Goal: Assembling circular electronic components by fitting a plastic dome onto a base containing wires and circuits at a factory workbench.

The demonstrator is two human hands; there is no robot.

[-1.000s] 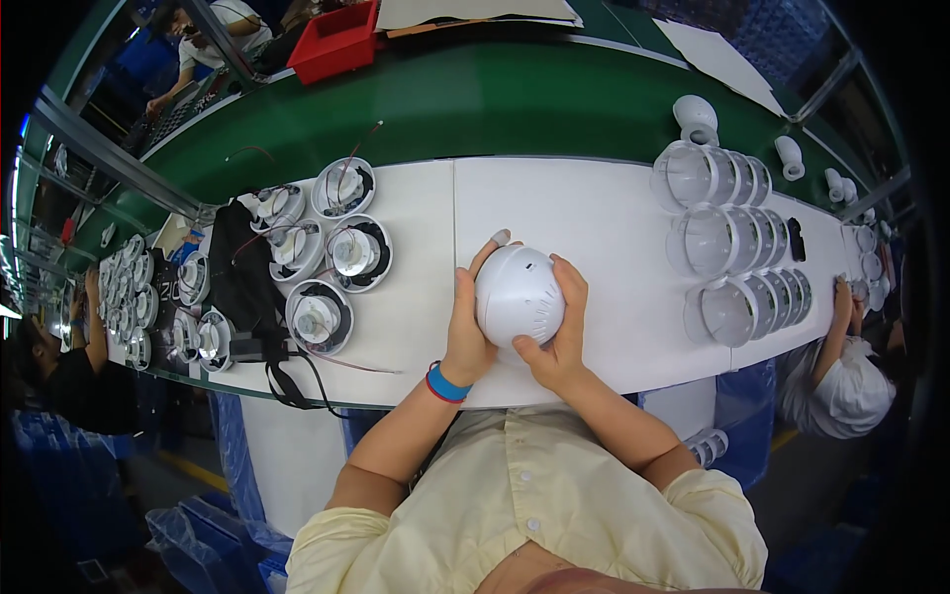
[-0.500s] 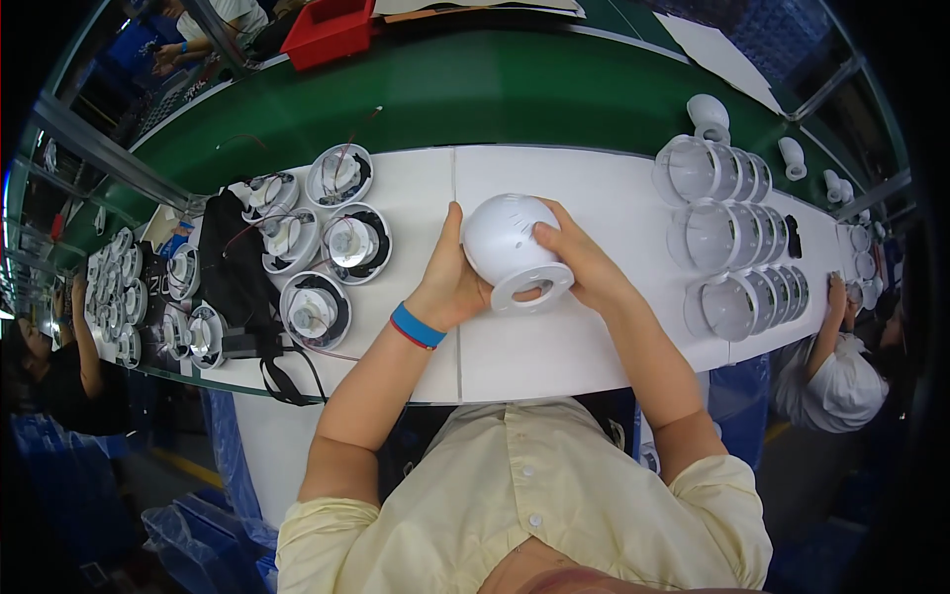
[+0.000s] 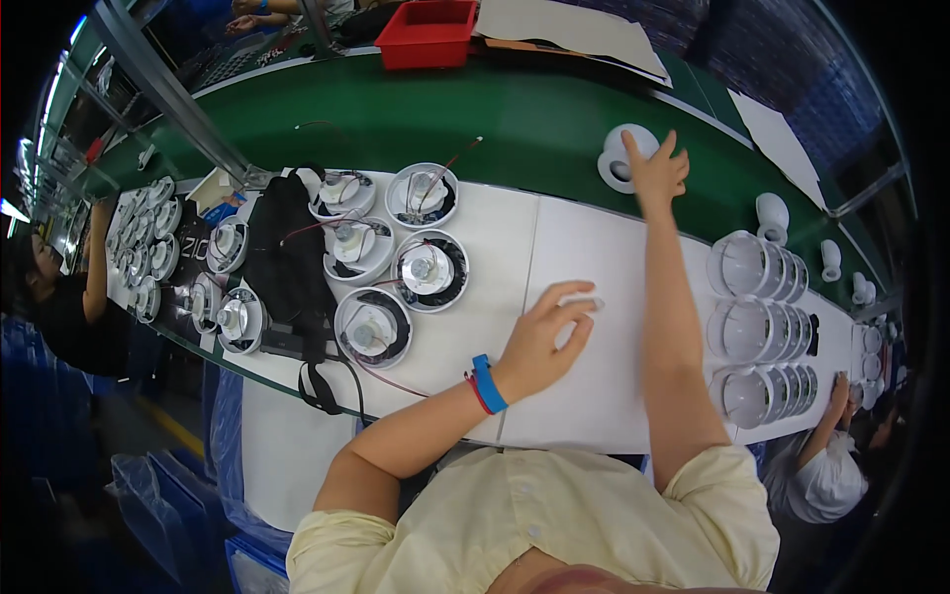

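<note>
A round white plastic housing (image 3: 616,141) with a ringed opening rests on the green surface beyond the white table. My right hand (image 3: 657,180) reaches out to it, fingers spread. Its thumb overlaps the housing's right side; whether they touch I cannot tell. Over the white tabletop, my left hand (image 3: 539,342) is half curled with its fingers apart. Something small and pale shows by its fingertips, too unclear to name. Left of that hand lie several round white units with clear domes and wires, the nearest being a unit (image 3: 372,330) at the front.
Rows of clear dome covers (image 3: 740,332) stand at the right of the table. Left of the units lies a black bag (image 3: 287,247) with a strap. A red bin (image 3: 427,35) sits at the back. More white housings (image 3: 773,218) stand far right; co-workers sit at both sides.
The white housing has gone from between both hands to the green surface at the back. My right arm has stretched forward; my left hand has come off the housing. The view has shifted.
</note>
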